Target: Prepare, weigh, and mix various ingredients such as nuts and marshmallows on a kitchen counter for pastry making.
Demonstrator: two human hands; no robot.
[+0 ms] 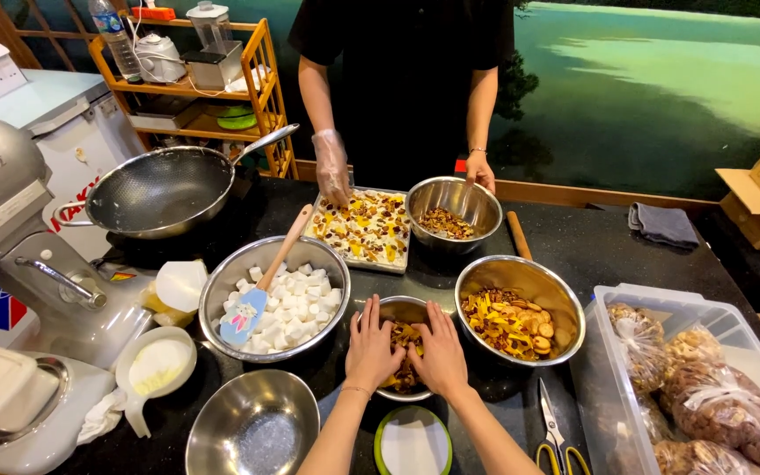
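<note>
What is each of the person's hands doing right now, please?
Left hand: open, palm down over the small steel bowl of mixed nuts, holding nothing.
Right hand: open, palm down on the same bowl.

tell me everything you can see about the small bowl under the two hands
The small bowl is round, shiny metal, likely steel, upright on the dark counter between two larger bowls. It holds a brown and yellow mix of nuts and dried fruit. The left hand and right hand lie palm down over it, covering most of its contents.

white marshmallows (pixel 296 303), blue spatula (pixel 244 317), yellow-handled scissors (pixel 556 440), green-rimmed lid (pixel 412 442), black counter (pixel 591 246).
</note>
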